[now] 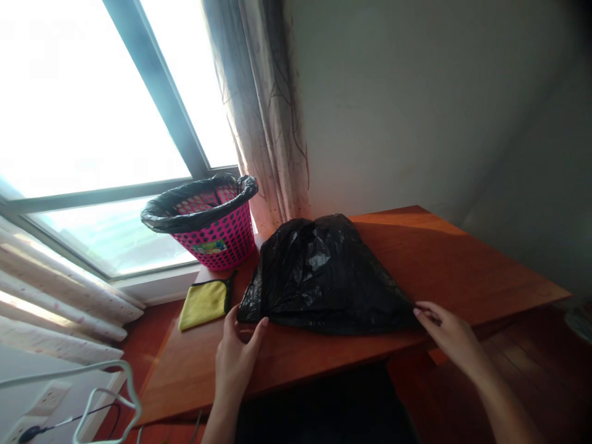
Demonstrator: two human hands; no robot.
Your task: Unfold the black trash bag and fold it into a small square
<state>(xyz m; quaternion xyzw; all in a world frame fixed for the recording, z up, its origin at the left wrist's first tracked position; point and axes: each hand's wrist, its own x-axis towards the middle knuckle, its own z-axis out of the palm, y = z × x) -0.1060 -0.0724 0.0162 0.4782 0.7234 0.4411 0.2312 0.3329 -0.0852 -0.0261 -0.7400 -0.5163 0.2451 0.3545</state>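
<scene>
Lying crumpled, the black bag (324, 277) is pinched near right by the right hand (449, 334), touched by the splayed left hand (237, 353)

1. Daylight floods in from the window (87, 105) at left; its glass glares pure white, bluish haze veiling the frame (157, 80);
2. the wall (416, 111) dims toward the right, darkest in the upper corner;
3. highlights glint on the black bag (319, 265) (its folds sink into shadow);
4. outer edges look soft, stretched.
</scene>
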